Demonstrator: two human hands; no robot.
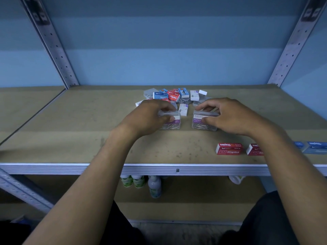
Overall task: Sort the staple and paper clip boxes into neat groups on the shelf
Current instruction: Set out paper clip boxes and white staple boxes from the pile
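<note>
- Left hand (150,115) grips a clear paper clip box (170,122), fingers curled round its lid.
- Right hand (228,115) grips a second clear paper clip box (203,122), just right of the first.
- Mixed box pile (174,96) lies just behind both.
- Two red staple boxes (229,148) sit near the shelf (70,124) front edge, right of the clip boxes.

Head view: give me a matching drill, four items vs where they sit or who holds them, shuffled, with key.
Items:
1. clear paper clip box with KREAT label
2. clear paper clip box with purple label
3. red staples box
4. bottles

Places:
A. lower shelf, below the front rail
B. held by the left hand
C. held by the right hand
D. front right of the shelf board, no hand on it

Pairs: 1-C, 2-B, 3-D, 4-A
</note>
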